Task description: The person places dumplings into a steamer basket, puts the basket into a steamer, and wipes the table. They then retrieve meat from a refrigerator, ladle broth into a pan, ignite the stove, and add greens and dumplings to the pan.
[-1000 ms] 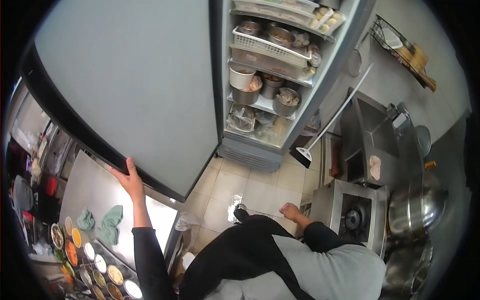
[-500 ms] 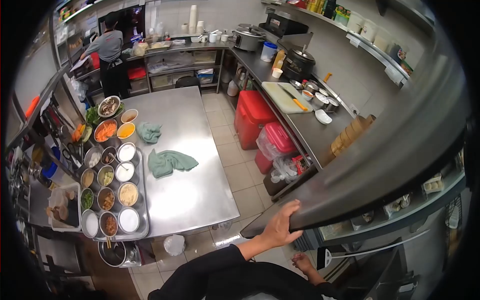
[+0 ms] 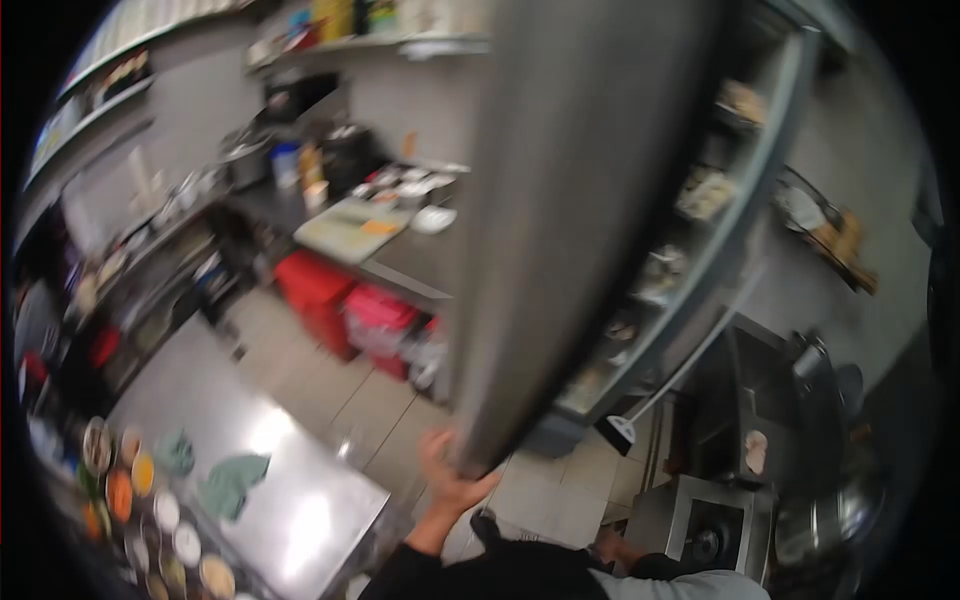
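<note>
My left hand (image 3: 455, 478) wraps round the lower edge of a tall grey refrigerator door (image 3: 560, 180), thumb on one side and fingers on the other. The door stands ajar in front of me, and shelves with packed food (image 3: 662, 270) show behind it. Low by my body is my right hand (image 3: 617, 548), blurred and partly dark, near a steel stove unit (image 3: 705, 535); its fingers do not show clearly.
On the left stands a steel table (image 3: 270, 500) with green cloths (image 3: 232, 485) and several food bowls (image 3: 187, 545). Red bins (image 3: 315, 300) sit under the far counter, below a cutting board (image 3: 352, 230). A broom (image 3: 622, 432) leans right of the refrigerator.
My view has swung right, so the table slides to the lower left and more refrigerator shelves and the stove appear. The left hand stays on the door, which now stands more upright in view.
</note>
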Demonstrator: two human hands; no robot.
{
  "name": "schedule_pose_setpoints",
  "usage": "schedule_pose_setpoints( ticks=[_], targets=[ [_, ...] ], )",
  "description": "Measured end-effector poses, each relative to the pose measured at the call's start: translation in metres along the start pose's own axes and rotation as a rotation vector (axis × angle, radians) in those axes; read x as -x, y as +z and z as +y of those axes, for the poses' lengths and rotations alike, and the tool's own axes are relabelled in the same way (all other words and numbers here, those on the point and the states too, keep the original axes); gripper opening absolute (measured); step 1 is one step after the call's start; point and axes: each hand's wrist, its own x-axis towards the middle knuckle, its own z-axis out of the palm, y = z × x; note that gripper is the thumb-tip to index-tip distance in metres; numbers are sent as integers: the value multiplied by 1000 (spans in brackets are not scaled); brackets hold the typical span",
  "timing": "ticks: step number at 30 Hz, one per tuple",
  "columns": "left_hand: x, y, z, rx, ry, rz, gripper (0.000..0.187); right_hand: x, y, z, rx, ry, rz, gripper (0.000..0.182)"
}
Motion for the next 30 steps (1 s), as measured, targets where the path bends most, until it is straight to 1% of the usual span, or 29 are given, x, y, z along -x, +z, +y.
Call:
schedule_pose_setpoints(
  ticks=[1, 3, 4, 5, 6, 7, 8, 9, 10, 11, 12, 13, 14, 15, 16, 17, 18, 19, 20, 21, 22, 23, 25, 27, 28, 30],
  targets=[
    [2, -8, -12, -152, 21, -41, 88, -17, 29, 31, 188, -64, 8, 62],
    [-11, -20, -3, 45, -192, -7, 93, 30, -24, -26, 338, -276, 62, 70],
    [-4, -27, -17, 22, -266, 4, 99, 46, -40, -58, -261, 151, 146, 56],
    [4, -35, -39, -48, -334, 15, 105, 47, -47, -71, -867, 566, 202, 43],
    [9, -46, -60, -140, -397, 14, 111, 40, -47, -69, -961, 593, 238, 52],
    [10, -58, -71, -189, -448, 22, 117, 27, -48, -63, -921, 516, 267, 62],
    [10, -69, -81, -171, -469, 41, 123, 15, -50, -57, -892, 458, 293, 72],
    [0, -76, -75, -39, -468, 69, 119, -2, -56, -53, -855, 417, 325, 83],
    [-17, -78, -53, 95, -442, 123, 107, -11, -74, -54, -792, 389, 369, 74],
    [-27, -86, -53, 60, -377, 116, 95, -20, -93, -55, -726, 363, 414, 66],
    [-41, -90, -33, 50, -410, 112, 90, -34, -119, -57, -588, 302, 505, 49],
    [-55, -90, -19, 41, -439, 114, 84, -36, -180, -81, -332, 90, 758, 35],
    [-60, -89, -25, 35, -433, 131, 84, -36, -256, -105, -486, -23, 772, 28],
    [-59, -94, -34, 1, -429, 124, 83, -29, -343, -138, -575, -179, 836, 30],
    [-58, -97, -39, -36, -428, 114, 83, -9, -431, -174, -468, -235, 939, 26],
    [-57, -95, -43, -46, -434, 122, 83, 5, -510, -208, -488, -407, 1129, 26],
    [-56, -91, -45, -87, -395, 165, 83, 23, -589, -235, -350, -725, 1352, 25],
    [-55, -88, -49, -128, -355, 208, 84, 46, -650, -261, -437, -712, 1332, 24],
    [-51, -91, -59, -179, -345, 200, 86, 42, -714, -275, -290, -870, 1597, 22],
    [-53, -90, -61, -186, -345, 215, 86, 50, -773, -289, -133, -794, 1608, 20],
    [-54, -89, -60, -140, -346, 222, 84, 44, -825, -304, -25, -850, 1810, 17],
    [-53, -89, -58, -95, -349, 229, 83, 29, -876, -309, 69, -838, 1858, 12],
    [-56, -89, -52, -116, -354, 224, 82, 11, -938, -314, 238, -612, 1761, 19],
    [-61, -91, -48, -134, -353, 222, 80, 1, -967, -318, 293, -350, 1464, 23],
    [-63, -92, -48, -122, -360, 215, 80, -11, -980, -312, 350, -391, 1382, 21],
    [-65, -93, -49, -139, -360, 232, 80, -17, -985, -313, 362, -449, 1418, 18]
  ],
)
